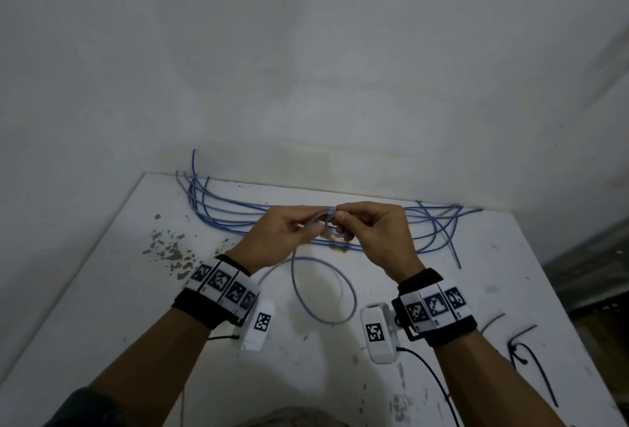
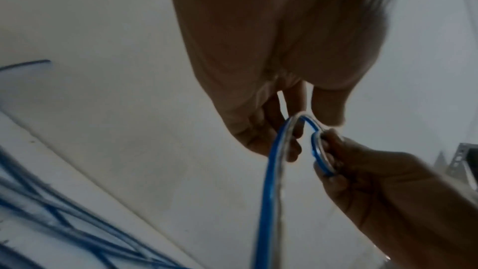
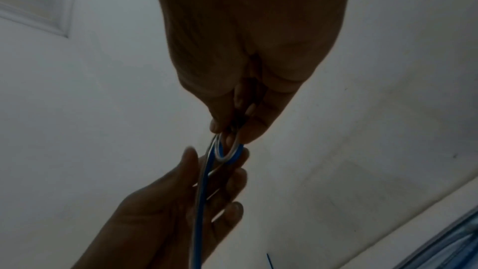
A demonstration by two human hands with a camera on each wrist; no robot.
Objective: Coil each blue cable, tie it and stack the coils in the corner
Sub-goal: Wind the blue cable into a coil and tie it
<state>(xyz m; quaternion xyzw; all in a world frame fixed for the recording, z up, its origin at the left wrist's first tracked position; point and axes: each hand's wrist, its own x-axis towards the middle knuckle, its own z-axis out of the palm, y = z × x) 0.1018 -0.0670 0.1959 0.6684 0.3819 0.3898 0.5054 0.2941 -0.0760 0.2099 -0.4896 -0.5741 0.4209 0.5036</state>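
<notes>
I hold one blue cable (image 1: 323, 290) above the white table (image 1: 102, 307). Its long part hangs down in a wide loop. My left hand (image 1: 316, 224) pinches the strand where it bends over. My right hand (image 1: 343, 220) pinches a small tight ring of the same cable (image 2: 319, 154). The two hands nearly touch. In the left wrist view the cable (image 2: 269, 191) runs down from my left fingers (image 2: 294, 109). In the right wrist view my right fingertips (image 3: 248, 134) grip the small ring (image 3: 229, 153), and the left hand (image 3: 181, 201) sits just below it.
Several loose blue cables (image 1: 218, 212) lie spread along the table's back edge by the wall, out to the right (image 1: 442, 226). A few black ties (image 1: 520, 348) lie at the table's right side. Chipped paint (image 1: 170, 249) marks the left part.
</notes>
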